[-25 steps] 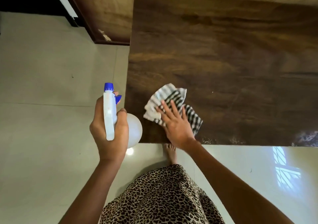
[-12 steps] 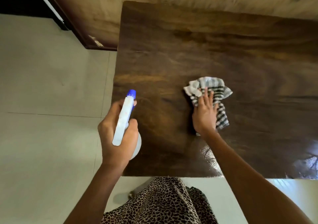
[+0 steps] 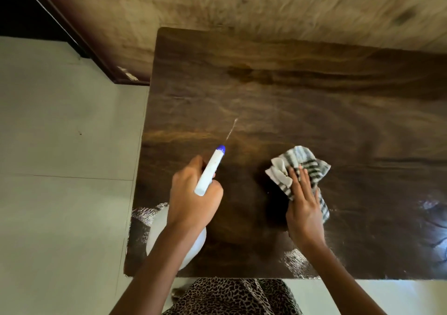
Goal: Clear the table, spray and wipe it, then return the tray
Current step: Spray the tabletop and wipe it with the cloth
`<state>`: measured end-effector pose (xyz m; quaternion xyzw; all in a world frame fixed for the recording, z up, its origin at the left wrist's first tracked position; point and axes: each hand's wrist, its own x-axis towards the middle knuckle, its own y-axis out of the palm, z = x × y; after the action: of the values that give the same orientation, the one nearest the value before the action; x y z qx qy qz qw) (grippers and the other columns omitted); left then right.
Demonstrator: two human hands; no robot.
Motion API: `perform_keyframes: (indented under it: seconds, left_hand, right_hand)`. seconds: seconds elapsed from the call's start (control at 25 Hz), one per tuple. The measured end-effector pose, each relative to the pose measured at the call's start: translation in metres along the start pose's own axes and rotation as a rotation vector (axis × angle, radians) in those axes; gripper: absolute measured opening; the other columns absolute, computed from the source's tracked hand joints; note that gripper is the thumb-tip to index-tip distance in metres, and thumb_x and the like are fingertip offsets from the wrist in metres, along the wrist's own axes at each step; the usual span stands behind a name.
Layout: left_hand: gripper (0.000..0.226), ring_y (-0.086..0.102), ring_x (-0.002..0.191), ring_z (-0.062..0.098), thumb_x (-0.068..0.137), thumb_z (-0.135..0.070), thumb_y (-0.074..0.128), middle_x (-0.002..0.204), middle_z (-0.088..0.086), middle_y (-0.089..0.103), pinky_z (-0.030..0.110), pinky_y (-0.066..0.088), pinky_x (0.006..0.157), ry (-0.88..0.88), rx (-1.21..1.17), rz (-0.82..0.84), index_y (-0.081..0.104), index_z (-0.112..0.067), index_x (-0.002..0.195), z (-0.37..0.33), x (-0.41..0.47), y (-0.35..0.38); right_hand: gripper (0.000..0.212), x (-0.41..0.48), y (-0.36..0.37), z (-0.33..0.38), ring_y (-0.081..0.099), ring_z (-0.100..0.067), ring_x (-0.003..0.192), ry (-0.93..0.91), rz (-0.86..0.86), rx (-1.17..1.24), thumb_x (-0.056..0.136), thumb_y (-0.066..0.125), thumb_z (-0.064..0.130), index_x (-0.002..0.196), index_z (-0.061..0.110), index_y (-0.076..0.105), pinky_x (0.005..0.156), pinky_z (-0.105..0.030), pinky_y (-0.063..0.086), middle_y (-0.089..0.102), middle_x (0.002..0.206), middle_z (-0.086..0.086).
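A dark wooden table (image 3: 290,92) fills the middle and right of the head view. My left hand (image 3: 191,198) grips a white spray bottle (image 3: 210,172) with a blue nozzle, held over the table's near left part. A thin jet of liquid leaves the nozzle toward the table's middle. My right hand (image 3: 303,205) presses flat on a crumpled black-and-white striped cloth (image 3: 300,162) lying on the table to the right of the bottle. Wet, shiny patches show along the near edge. No tray is in view.
A pale tiled floor (image 3: 60,169) lies to the left and in front of the table. A light wooden wall panel (image 3: 266,4) rises behind the table, with a dark door frame (image 3: 79,38) at the far left. Leopard-print clothing (image 3: 229,297) shows at the bottom.
The left hand brought the bottle from beside the table's left edge to over the tabletop and now sprays. The right hand slid the cloth from the near left corner toward the table's middle.
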<state>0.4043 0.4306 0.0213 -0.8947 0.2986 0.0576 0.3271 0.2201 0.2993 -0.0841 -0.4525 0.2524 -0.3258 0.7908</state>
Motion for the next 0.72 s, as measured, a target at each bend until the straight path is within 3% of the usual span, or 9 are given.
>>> perform_keyframes:
  seconds: [0.16, 0.32, 0.48, 0.64, 0.72]
  left_hand:
    - [0.004, 0.054, 0.059, 0.031, 0.078, 0.000, 0.060, 0.060, 0.006, 0.050, 0.040, 0.047, 0.052, -0.048, 0.027, -0.047, 0.056, 0.001, 0.078, -0.007, 0.006, 0.013]
    - [0.003, 0.054, 0.057, 0.024, 0.080, 0.000, 0.060, 0.064, 0.007, 0.056, 0.029, 0.048, 0.050, -0.091, -0.019, -0.060, 0.061, -0.002, 0.081, -0.007, 0.005, 0.005]
    - [0.016, 0.052, 0.057, 0.018, 0.080, 0.003, 0.055, 0.080, 0.017, 0.062, 0.006, 0.036, 0.039, -0.220, -0.112, -0.148, 0.066, -0.004, 0.089, -0.002, 0.010, -0.016]
    - [0.021, 0.058, 0.070, 0.023, 0.081, 0.001, 0.056, 0.092, 0.018, 0.064, 0.012, 0.043, 0.044, -0.344, -0.161, -0.221, 0.064, -0.004, 0.100, 0.008, 0.020, -0.028]
    - [0.019, 0.055, 0.065, 0.022, 0.082, -0.001, 0.058, 0.089, 0.018, 0.062, 0.012, 0.042, 0.042, -0.368, -0.160, -0.219, 0.062, -0.002, 0.100, 0.011, 0.022, -0.032]
  right_hand:
    - [0.081, 0.012, -0.013, -0.007, 0.002, -0.013, 0.144, -0.021, -0.002, -0.001, 0.070, 0.041, -0.018, 0.146, 0.009, 0.028, 0.114, -0.044, 0.005, 0.018, 0.155, -0.006]
    - [0.074, 0.015, -0.009, 0.002, 0.003, -0.012, 0.144, -0.042, -0.009, 0.008, 0.073, 0.032, -0.007, 0.145, 0.009, 0.029, 0.113, -0.042, 0.006, 0.016, 0.153, -0.004]
    - [0.076, 0.020, -0.008, 0.017, -0.001, -0.009, 0.144, -0.070, -0.009, 0.024, 0.075, 0.039, -0.015, 0.146, 0.011, 0.028, 0.113, -0.043, 0.006, 0.015, 0.153, -0.003]
    - [0.077, 0.028, -0.006, 0.032, -0.004, -0.005, 0.143, -0.070, -0.019, 0.032, 0.077, 0.043, -0.019, 0.146, 0.012, 0.028, 0.113, -0.039, 0.004, 0.015, 0.153, -0.001]
    - [0.077, 0.032, -0.004, 0.039, -0.004, -0.004, 0.143, -0.069, -0.013, 0.044, 0.077, 0.042, -0.019, 0.146, 0.013, 0.028, 0.113, -0.038, 0.004, 0.014, 0.153, -0.001]
